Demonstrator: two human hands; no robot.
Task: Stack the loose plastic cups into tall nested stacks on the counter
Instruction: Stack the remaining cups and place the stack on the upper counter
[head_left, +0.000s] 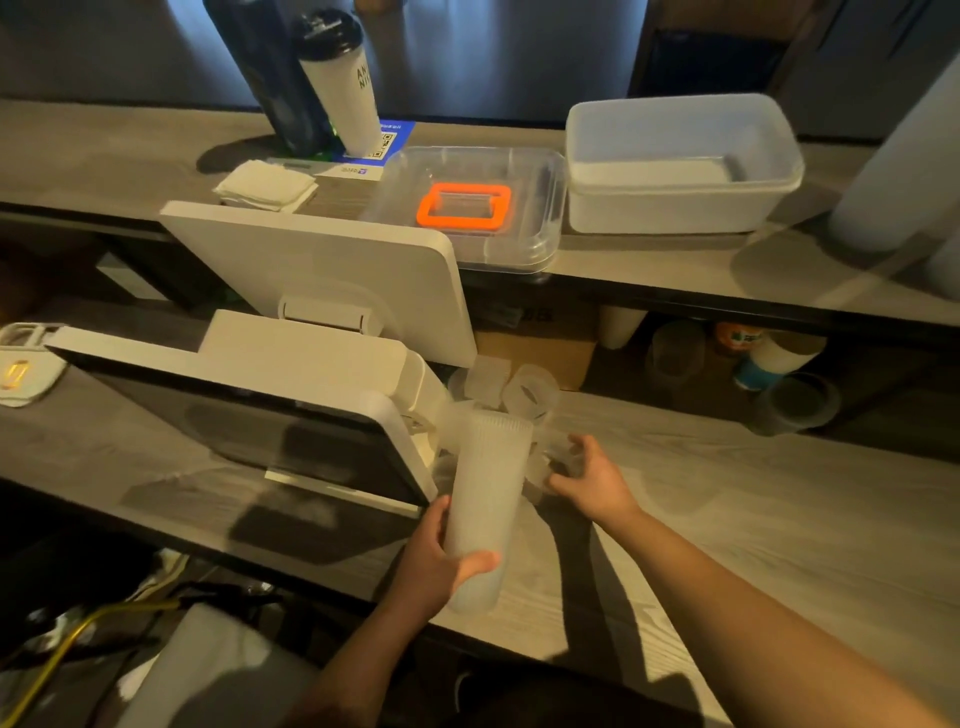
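Gathering cups: the left hand (441, 561) has its grip wrapped round the lower end of a tall nested stack (488, 499), while the right hand (592, 480) closes its fingers on a loose cup (558, 457) in the pile just right of it.

The stack's long axis runs near to far, tilted, open mouth pointing away toward the monitor (249, 415) on the surface (753, 493). Judged next: lifting the cup and seating it squarely in that mouth.

Loose cups (530, 395): partly hidden behind nested stack (485, 499), count unclear. White cylinder (898, 171): cut off at right edge. Under-shelf items: dim, indistinct.
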